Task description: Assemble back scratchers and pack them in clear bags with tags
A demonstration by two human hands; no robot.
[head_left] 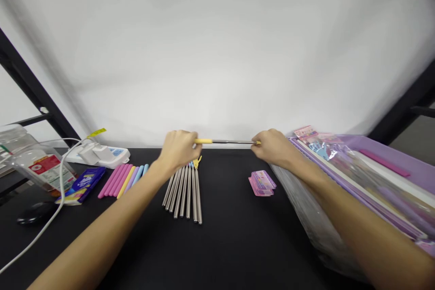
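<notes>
A telescopic back scratcher [224, 142] with a yellow sleeve and a thin metal rod is stretched level between my two hands above the table. My left hand [179, 147] is closed around its yellow sleeve end. At the other end, my right hand [272, 146] pinches the rod, and a bit of yellow shows at the fingers. Below my left hand lies a fanned row of metal back scratcher rods [183, 190], with a small yellow hand-shaped head [197, 161] at the top of one. Several coloured sleeves [118, 181], pink, yellow, lilac and blue, lie side by side left of them.
A small pile of pink and purple cards [263, 182] lies right of the rods. The purple bin [380, 145] at right holds packaged items; clear plastic bags [306, 204] lie beside it. At left are a power strip [112, 156], clear jar [41, 158], blue packet [84, 184], mouse [36, 213] and cable [61, 181].
</notes>
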